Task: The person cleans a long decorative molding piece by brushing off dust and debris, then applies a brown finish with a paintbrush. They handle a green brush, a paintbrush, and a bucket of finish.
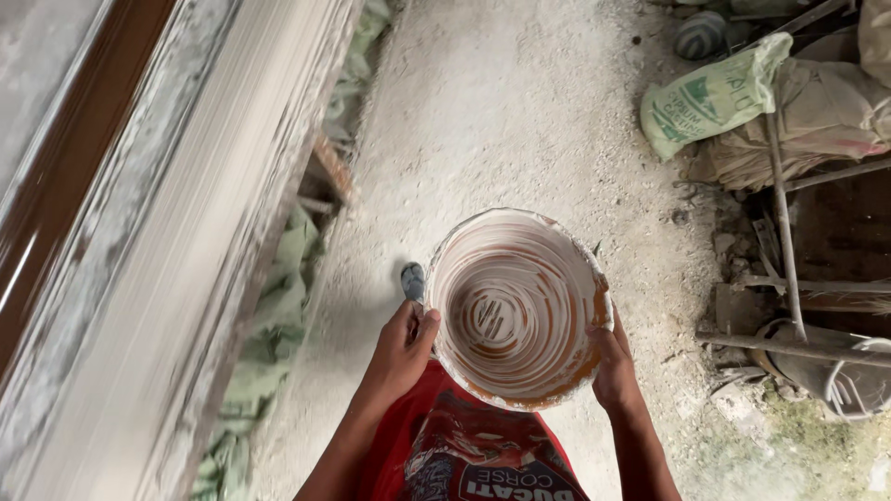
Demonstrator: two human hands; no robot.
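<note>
I hold a round bucket (pixel 516 306) in front of my chest, and it is smeared inside with white plaster over an orange wall. My left hand (pixel 401 351) grips its left rim with the thumb over the edge. On the opposite side, my right hand (pixel 613 367) clasps the right rim. The bucket's inside looks nearly empty, showing swirled white streaks. Below it my red printed shirt (pixel 464 455) is visible. A foot (pixel 412 279) shows on the ground just left of the bucket.
A pale plastered wall (pixel 186 232) with a brown frame runs along the left, green sheeting (pixel 278 306) at its base. The ground (pixel 520 121) is dusty concrete. Sacks (pixel 715 93), metal rods (pixel 784 223) and another bucket (pixel 835 380) lie at the right.
</note>
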